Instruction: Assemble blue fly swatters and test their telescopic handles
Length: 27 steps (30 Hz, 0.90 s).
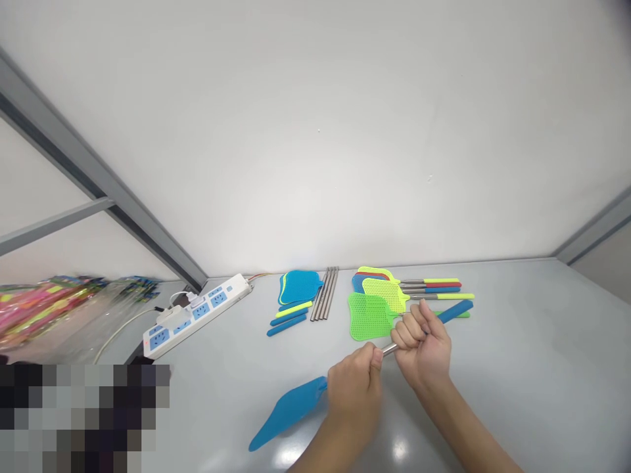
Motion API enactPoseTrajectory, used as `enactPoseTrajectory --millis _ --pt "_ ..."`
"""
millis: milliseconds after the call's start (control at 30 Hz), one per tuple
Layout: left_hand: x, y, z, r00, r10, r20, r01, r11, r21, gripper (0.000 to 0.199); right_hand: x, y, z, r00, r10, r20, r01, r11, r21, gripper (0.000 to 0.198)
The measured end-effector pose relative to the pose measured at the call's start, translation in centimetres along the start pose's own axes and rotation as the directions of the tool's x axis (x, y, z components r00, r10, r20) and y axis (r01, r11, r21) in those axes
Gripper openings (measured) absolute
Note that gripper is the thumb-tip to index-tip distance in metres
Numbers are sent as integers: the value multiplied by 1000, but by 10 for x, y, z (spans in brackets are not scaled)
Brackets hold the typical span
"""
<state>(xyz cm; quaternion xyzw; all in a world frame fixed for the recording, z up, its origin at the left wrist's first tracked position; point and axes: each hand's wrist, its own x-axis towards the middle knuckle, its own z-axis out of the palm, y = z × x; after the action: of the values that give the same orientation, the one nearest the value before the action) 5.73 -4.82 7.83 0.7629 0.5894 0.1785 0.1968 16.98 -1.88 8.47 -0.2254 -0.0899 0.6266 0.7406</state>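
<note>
A blue fly swatter [290, 410] is held slantwise above the front of the table, its flat head at lower left. My left hand [355, 381] is closed round the metal rod near the head. Higher up and to the right, my right hand [422, 343] grips the swatter where the rod meets the blue handle, whose end sticks out beyond the fist. Just behind my hands lies a green swatter [371, 316], partly covered by the right hand. Yellow, red and blue swatters, including a yellow one [389, 293], are grouped behind it, handles pointing right.
Left of the swatters lie several metal rods [325, 293], blue swatter heads [300, 287] and loose yellow and blue handles [287, 324]. A white power strip [197, 315] with plugs and cables sits farther left, near plastic-wrapped colourful items [44, 305]. A wall [345, 164] rises behind the table.
</note>
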Motion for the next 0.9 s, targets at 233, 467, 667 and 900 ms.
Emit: enactPoseTrajectory --millis 233,467,667,900 --pt "-2 5 -13 975 116 189 -104 992 -72 32 5 -14 -18 995 96 32 -99 991 95 38" --pt "-20 4 -21 951 217 222 -156 952 -262 43 -1 -29 -15 994 51 95 -62 991 115 39" --pt "-21 3 -39 917 291 273 -175 908 -380 45 -4 -45 -11 976 -10 219 -7 997 79 39" --pt "-3 -12 -26 897 236 373 -123 945 -304 38 8 -55 -22 952 8 308 -45 993 114 40"
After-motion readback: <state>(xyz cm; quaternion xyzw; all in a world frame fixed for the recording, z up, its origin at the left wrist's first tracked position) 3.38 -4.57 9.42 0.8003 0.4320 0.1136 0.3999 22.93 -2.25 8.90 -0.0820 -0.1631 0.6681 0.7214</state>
